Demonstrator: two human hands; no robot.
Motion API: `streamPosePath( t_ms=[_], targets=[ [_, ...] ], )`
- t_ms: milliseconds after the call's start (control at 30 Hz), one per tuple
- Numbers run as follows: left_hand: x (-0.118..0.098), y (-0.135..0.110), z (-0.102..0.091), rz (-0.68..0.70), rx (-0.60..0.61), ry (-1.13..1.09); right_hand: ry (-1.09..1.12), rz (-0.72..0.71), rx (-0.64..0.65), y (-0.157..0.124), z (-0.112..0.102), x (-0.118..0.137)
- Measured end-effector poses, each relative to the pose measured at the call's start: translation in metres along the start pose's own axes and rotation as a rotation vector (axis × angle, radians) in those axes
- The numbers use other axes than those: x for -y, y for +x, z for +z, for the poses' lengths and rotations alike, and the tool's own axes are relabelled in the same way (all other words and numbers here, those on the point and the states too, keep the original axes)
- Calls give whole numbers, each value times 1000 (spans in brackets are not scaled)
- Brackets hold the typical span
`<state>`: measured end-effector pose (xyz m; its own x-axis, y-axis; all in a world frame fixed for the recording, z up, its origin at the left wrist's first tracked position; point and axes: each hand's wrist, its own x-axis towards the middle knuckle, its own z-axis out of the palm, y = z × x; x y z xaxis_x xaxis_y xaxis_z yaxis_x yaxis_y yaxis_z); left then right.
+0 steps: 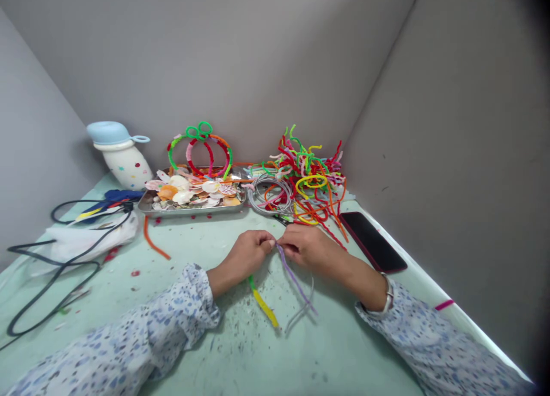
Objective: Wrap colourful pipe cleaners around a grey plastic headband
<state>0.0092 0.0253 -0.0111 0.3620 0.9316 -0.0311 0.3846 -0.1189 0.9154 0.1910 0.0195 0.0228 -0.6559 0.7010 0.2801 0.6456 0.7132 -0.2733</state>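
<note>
My left hand [251, 253] and my right hand [307, 246] meet at the fingertips above the middle of the table, both closed in a pinch. From between them a purple pipe cleaner [294, 278] hangs down toward me. Out from under my left hand comes a green and yellow pipe cleaner piece [264, 307], its upper part hidden by the palm. A thin grey wire [301, 313] curves below my right hand, beside the purple strand. My fingers cover the spot where these strands come together.
Behind my hands lie a metal tray [193, 212] of shells, pipe cleaner rings [209, 155], a wire coil [270, 195] and a heap of pipe cleaners [309, 167]. A phone [373, 241] is at right. A bottle [124, 161], black cable [64, 264] and plastic bag [94, 238] occupy the left.
</note>
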Motion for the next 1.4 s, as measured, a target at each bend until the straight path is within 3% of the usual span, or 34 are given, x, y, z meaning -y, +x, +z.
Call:
streamPosePath(
  t_ms=[167, 267, 367, 600, 833, 1100, 1400],
  targets=[
    [2, 2, 0, -38, 8, -50, -119, -5, 95, 0, -2, 7],
    [1, 3, -1, -57, -3, -74, -26, 31, 111, 1, -7, 6],
    [0, 3, -1, -51, -6, -85, 204, 129, 114, 2, -12, -1],
    [-7, -1, 1, 22, -6, -146, 936, 594, 219, 4, -11, -13],
    [-16, -6, 1, 72, -43, -174, 1305, 724, 210, 3, -2, -19],
    [-15, -7, 2, 78, -56, -142, 1330, 717, 273, 2, -3, -22],
    [-11, -6, 3, 59, -57, -84, 963, 652, 264, 4, -5, -14]
  ],
)
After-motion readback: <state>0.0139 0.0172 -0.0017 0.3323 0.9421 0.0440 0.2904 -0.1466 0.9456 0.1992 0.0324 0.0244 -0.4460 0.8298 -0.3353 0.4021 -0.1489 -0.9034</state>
